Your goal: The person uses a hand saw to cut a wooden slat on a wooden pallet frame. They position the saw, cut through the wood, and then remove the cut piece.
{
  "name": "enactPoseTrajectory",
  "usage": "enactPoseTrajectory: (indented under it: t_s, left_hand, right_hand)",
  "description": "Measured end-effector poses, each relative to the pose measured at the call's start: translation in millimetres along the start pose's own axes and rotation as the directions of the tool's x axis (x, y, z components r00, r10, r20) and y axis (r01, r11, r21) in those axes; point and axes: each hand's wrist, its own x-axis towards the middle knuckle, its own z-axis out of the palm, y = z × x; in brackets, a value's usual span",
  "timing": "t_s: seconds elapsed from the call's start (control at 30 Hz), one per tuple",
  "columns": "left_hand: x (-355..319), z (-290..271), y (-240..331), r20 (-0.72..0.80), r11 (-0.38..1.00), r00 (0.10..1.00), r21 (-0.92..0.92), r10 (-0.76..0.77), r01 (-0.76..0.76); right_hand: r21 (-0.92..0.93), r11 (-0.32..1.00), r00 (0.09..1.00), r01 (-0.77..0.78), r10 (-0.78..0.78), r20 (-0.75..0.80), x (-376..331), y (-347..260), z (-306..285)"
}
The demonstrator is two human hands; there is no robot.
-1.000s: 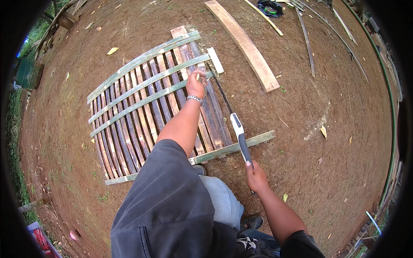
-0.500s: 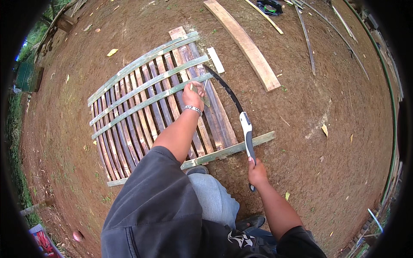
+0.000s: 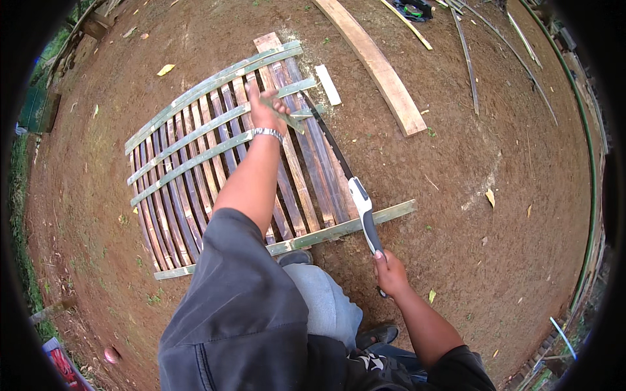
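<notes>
My right hand point(image 3: 391, 275) grips the grey-and-white handle of a pruning saw point(image 3: 364, 207). Its dark, toothed blade points up and left, over the right edge of a slatted bamboo panel point(image 3: 189, 215). The blade tip lies close to the end of a green cross strip point(image 3: 225, 118). My left hand point(image 3: 266, 112) is above the panel, thumb raised and fingers partly curled. A short green bamboo offcut point(image 3: 292, 122) lies across its fingers, slightly blurred. Along the panel's near side, another green strip point(image 3: 385, 214) sticks out past the slats on the right.
A long wooden board point(image 3: 375, 65) lies beyond the panel, with a short pale wood piece point(image 3: 328, 85) nearer. Thin strips point(image 3: 466, 65) and a black bag point(image 3: 414, 10) are at the far right. A green box point(image 3: 40, 112) stands at the left. My shoe point(image 3: 295, 258) is beside the near strip.
My left hand has swung left and away from me with the bamboo offcut. The saw has dropped slightly nearer to me, and its blade has shifted along the panel's right edge.
</notes>
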Motion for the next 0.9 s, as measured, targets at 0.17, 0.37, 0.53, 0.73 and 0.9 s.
enactPoseTrajectory:
  t_s: [0.17,0.37,0.53,0.73,0.9]
  left_hand:
    - [16,16,2,0.069,0.987,0.997,0.160,-0.023,0.012]
    - [22,14,4,0.043,0.984,0.999,0.176,-0.011,0.003]
    - [31,24,-1,0.002,0.973,0.999,0.228,0.032,-0.031]
    - [38,27,-3,-0.143,0.987,0.990,0.156,-0.014,0.037]
    - [40,35,8,-0.068,0.971,0.998,0.237,0.018,-0.002]
  right_hand:
    - [0.126,0.992,1.000,0.015,-0.016,0.010,30,12,24]
    - [0.226,0.963,0.983,-0.146,0.116,0.141,18,-5,39]
    - [0.040,0.999,1.000,0.008,-0.008,-0.005,2,17,58]
    - [0.019,0.998,0.998,-0.055,0.055,0.034,-36,2,23]
    - [0.153,0.987,0.998,-0.057,0.051,0.040,-36,8,15]
